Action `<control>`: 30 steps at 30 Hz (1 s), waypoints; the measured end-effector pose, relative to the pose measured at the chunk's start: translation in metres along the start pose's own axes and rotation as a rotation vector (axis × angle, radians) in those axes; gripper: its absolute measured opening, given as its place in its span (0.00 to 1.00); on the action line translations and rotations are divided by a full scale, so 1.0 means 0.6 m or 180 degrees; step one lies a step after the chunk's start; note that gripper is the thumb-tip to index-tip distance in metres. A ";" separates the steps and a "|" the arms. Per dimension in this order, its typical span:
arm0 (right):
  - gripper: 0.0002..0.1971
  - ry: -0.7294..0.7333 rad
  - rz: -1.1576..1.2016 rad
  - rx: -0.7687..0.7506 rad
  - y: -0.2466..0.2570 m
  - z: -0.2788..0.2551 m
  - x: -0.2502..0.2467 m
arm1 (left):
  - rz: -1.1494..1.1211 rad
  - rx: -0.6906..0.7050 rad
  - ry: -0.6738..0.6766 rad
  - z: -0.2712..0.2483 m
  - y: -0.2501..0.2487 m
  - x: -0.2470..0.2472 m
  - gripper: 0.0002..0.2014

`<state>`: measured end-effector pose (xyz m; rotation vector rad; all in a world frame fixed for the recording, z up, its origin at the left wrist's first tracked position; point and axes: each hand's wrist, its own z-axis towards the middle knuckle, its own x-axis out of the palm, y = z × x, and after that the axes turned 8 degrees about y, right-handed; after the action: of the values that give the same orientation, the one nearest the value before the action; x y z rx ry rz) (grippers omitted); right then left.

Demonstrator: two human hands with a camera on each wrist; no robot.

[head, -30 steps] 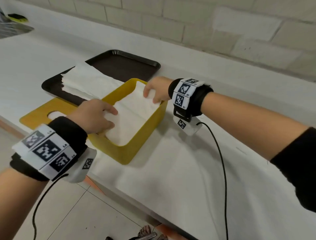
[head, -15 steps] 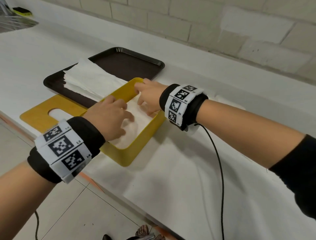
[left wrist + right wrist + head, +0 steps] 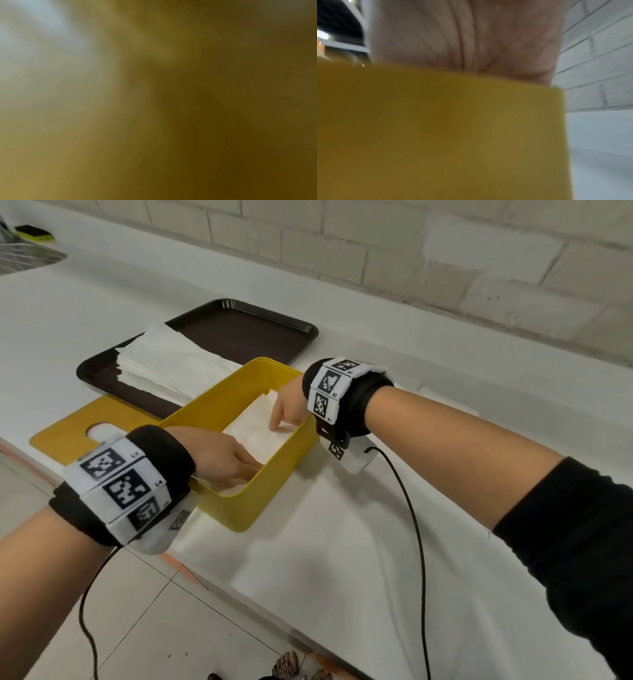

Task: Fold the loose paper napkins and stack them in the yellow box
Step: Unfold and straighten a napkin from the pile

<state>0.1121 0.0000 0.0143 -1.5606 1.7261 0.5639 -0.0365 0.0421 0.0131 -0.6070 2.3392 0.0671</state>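
The yellow box (image 3: 274,484) stands open on the white counter, with a folded white napkin (image 3: 251,433) lying flat inside it. My left hand (image 3: 251,469) reaches in over the near rim, and its straight fingers press the napkin's near end. From the right side my right hand (image 3: 275,424) dips in, fingers pointing down onto the napkin's far end. The right wrist view has my palm (image 3: 462,40) just above the box's outer wall (image 3: 436,128). The left wrist view is only a yellow blur. A stack of loose napkins (image 3: 171,364) lies on the brown tray (image 3: 246,326).
The yellow lid (image 3: 65,429) with its oval slot lies flat left of the box, near the counter's front edge. A large white sheet (image 3: 325,542) is spread on the counter right of the box. A brick wall runs behind. A sink (image 3: 20,258) sits far left.
Both hands have gone down into the box with the folded napkin. It was held tilted over the rim; now it lies flat on the bottom under my fingers.
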 end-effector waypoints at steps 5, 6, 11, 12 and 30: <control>0.19 -0.1163 0.1094 0.0174 -0.036 -0.094 0.031 | -0.0688 0.0294 -0.0914 -0.043 0.012 0.001 0.17; 0.18 -0.1338 0.1285 0.0213 -0.046 -0.118 0.044 | -0.0917 0.0415 -0.1248 -0.057 0.004 0.002 0.14; 0.12 -0.1678 0.2100 0.0693 -0.098 -0.225 0.144 | -0.1390 0.1275 -0.2851 -0.099 -0.080 0.017 0.07; 0.12 -0.1643 0.2242 0.0849 -0.106 -0.239 0.166 | -0.1459 0.1431 -0.2894 -0.093 -0.104 0.019 0.07; 0.35 -0.0409 0.2407 0.2026 -0.220 -0.205 0.330 | -0.0268 0.0426 -0.1044 0.228 -0.308 -0.092 0.25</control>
<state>0.2139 -0.2424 -0.0376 -0.4042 2.0949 0.3865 0.1671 -0.0705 -0.0311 -0.5797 1.9821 -0.0272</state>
